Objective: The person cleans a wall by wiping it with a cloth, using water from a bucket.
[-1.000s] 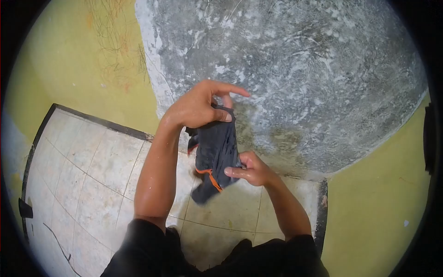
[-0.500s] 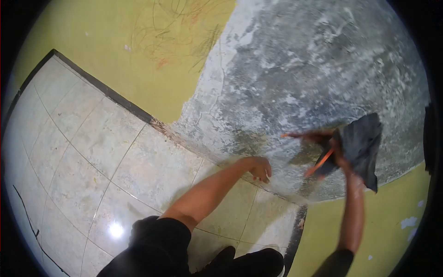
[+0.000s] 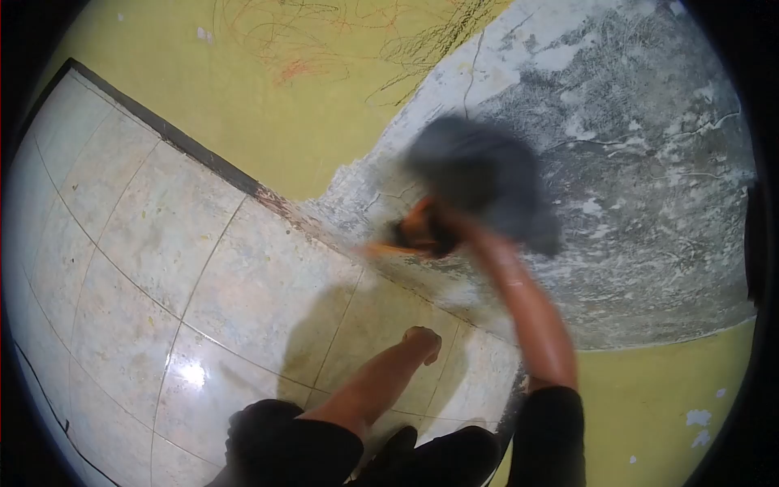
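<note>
The dark grey cloth with orange trim (image 3: 495,166) has swung left before the mottled grey wall patch (image 3: 649,211), gripped by the right hand (image 3: 438,223), not set down, the left hand (image 3: 423,344) curled closed nearer.

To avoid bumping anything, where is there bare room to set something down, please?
The tiled floor looks bare between the dark skirting, the thin cord and the left hand. It is crowded near the black clothing, and before the grey wall, where the right hand holds a blurred cloth.

Right arm (image 3: 531,308) outstretched, right hand (image 3: 430,227) motion-blurred, left hand (image 3: 423,344) curled lower down
</note>
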Demonstrator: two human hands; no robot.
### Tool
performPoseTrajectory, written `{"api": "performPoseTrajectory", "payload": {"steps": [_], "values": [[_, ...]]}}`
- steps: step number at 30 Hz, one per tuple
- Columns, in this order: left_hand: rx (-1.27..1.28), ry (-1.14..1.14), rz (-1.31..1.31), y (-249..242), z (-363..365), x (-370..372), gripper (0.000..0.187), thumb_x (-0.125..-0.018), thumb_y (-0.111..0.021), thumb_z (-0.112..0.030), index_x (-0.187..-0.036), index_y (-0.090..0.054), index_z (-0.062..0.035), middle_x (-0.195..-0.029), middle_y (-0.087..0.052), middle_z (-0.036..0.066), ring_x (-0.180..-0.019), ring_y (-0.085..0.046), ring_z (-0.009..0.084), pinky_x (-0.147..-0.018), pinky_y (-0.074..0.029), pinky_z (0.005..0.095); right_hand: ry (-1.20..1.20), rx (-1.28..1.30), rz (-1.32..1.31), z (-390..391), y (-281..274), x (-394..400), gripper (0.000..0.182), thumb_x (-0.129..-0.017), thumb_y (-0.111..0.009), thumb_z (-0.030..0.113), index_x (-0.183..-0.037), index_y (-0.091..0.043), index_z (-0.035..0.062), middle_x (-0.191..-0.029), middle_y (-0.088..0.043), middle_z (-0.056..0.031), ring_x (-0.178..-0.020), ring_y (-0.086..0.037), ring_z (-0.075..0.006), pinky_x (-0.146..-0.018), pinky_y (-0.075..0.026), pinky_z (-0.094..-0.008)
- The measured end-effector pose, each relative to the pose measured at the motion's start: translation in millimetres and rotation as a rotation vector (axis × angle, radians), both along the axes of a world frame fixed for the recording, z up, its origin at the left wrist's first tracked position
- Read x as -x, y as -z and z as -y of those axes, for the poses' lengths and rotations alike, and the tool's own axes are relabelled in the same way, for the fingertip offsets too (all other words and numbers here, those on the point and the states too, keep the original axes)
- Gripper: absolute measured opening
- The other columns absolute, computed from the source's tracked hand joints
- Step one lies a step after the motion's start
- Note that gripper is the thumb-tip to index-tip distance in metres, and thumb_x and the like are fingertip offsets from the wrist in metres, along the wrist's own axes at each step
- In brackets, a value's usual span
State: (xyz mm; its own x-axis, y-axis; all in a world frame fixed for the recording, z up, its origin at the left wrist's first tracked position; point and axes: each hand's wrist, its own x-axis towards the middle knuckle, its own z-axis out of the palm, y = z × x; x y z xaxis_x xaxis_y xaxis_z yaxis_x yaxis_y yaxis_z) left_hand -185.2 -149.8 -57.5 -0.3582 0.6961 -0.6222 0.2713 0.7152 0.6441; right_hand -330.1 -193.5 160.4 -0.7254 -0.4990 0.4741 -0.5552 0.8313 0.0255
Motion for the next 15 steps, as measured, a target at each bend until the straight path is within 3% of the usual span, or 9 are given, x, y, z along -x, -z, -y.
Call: {"api": "performPoseTrajectory", "payload": {"steps": [1,2,4,7,10,12,13,14,15], "values": [[0.009,0.005,-0.004,4,2,-7,0.032,-0.070,-0.071,-0.017,-0.100,-0.072,-0.0081,-0.109,-0.069,0.009,-0.100,-0.067,0.0256,-0.081,-0.054,0.0409,-0.108,0.254,0.170,11,56,1,0.044,-0.087,-0.059,0.043,-0.116,-0.058,0.0091,-0.109,-0.063,-0.0159,-0.093,-0.062,-0.0270,-0.080,-0.051,-0.0361],[-0.002,-0.048,-0.045,6,4,-14,0.031,-0.071,-0.071,-0.016,-0.101,-0.072,-0.0092,-0.109,-0.069,0.009,-0.099,-0.067,0.0262,-0.081,-0.054,0.0409,-0.393,0.397,0.570,30,110,7,0.036,-0.080,-0.064,0.035,-0.102,-0.058,0.0076,-0.099,-0.060,-0.0147,-0.086,-0.060,-0.0280,-0.072,-0.051,-0.0358],[0.043,-0.098,-0.080,17,8,-35,0.031,-0.070,-0.073,-0.014,-0.102,-0.073,-0.0138,-0.109,-0.069,0.008,-0.100,-0.067,0.0268,-0.082,-0.054,0.0415,-0.545,0.675,1.098,35,185,4,0.030,-0.081,-0.065,0.025,-0.102,-0.058,0.0040,-0.098,-0.059,-0.0127,-0.088,-0.060,-0.0263,-0.075,-0.051,-0.0361],[0.124,-0.075,0.069,14,29,-50,0.034,-0.068,-0.075,-0.015,-0.101,-0.073,-0.0138,-0.109,-0.069,0.007,-0.099,-0.067,0.0267,-0.082,-0.055,0.0424,-0.445,1.362,1.532,30,193,-24,0.039,-0.091,-0.060,0.020,-0.124,-0.054,0.0007,-0.113,-0.061,-0.0108,-0.103,-0.060,-0.0208,-0.095,-0.049,-0.0427],[0.136,-0.120,0.192,21,31,-38,0.036,-0.066,-0.077,-0.015,-0.101,-0.073,-0.0141,-0.108,-0.069,0.006,-0.097,-0.067,0.0252,-0.079,-0.056,0.0424,-0.388,0.839,1.192,-34,87,-18,0.042,-0.090,-0.060,0.027,-0.122,-0.055,0.0002,-0.114,-0.060,-0.0134,-0.105,-0.058,-0.0254,-0.094,-0.048,-0.0418],[0.080,-0.159,0.125,7,39,-27,0.035,-0.066,-0.077,-0.015,-0.101,-0.073,-0.0139,-0.108,-0.069,0.006,-0.096,-0.068,0.0251,-0.077,-0.056,0.0418,-0.166,-0.012,0.369,-78,-32,-23,0.044,-0.090,-0.061,0.032,-0.120,-0.056,-0.0002,-0.115,-0.059,-0.0152,-0.106,-0.057,-0.0285,-0.093,-0.046,-0.0412],[0.040,-0.195,0.035,2,39,-20,0.034,-0.067,-0.076,-0.014,-0.101,-0.073,-0.0137,-0.108,-0.070,0.006,-0.095,-0.068,0.0249,-0.074,-0.057,0.0412,-0.063,-0.290,0.043,-91,-95,-24,0.046,-0.090,-0.061,0.034,-0.119,-0.056,-0.0003,-0.115,-0.059,-0.0160,-0.106,-0.057,-0.0300,-0.092,-0.046,-0.0409],[0.030,-0.194,0.051,2,36,-16,0.034,-0.067,-0.076,-0.014,-0.101,-0.073,-0.0137,-0.108,-0.070,0.006,-0.095,-0.068,0.0249,-0.074,-0.057,0.0412,0.097,-0.495,-0.287,-89,-141,-23,0.047,-0.090,-0.062,0.037,-0.119,-0.056,-0.0005,-0.116,-0.059,-0.0169,-0.107,-0.057,-0.0315,-0.092,-0.045,-0.0406],[0.012,-0.183,0.010,5,31,-11,0.033,-0.068,-0.075,-0.013,-0.101,-0.073,-0.0138,-0.107,-0.070,0.006,-0.095,-0.068,0.0246,-0.073,-0.057,0.0405,0.141,-0.460,-0.455,-89,-182,-23,0.049,-0.090,-0.062,0.039,-0.118,-0.057,-0.0006,-0.116,-0.058,-0.0178,-0.107,-0.056,-0.0330,-0.091,-0.045,-0.0403]]}}
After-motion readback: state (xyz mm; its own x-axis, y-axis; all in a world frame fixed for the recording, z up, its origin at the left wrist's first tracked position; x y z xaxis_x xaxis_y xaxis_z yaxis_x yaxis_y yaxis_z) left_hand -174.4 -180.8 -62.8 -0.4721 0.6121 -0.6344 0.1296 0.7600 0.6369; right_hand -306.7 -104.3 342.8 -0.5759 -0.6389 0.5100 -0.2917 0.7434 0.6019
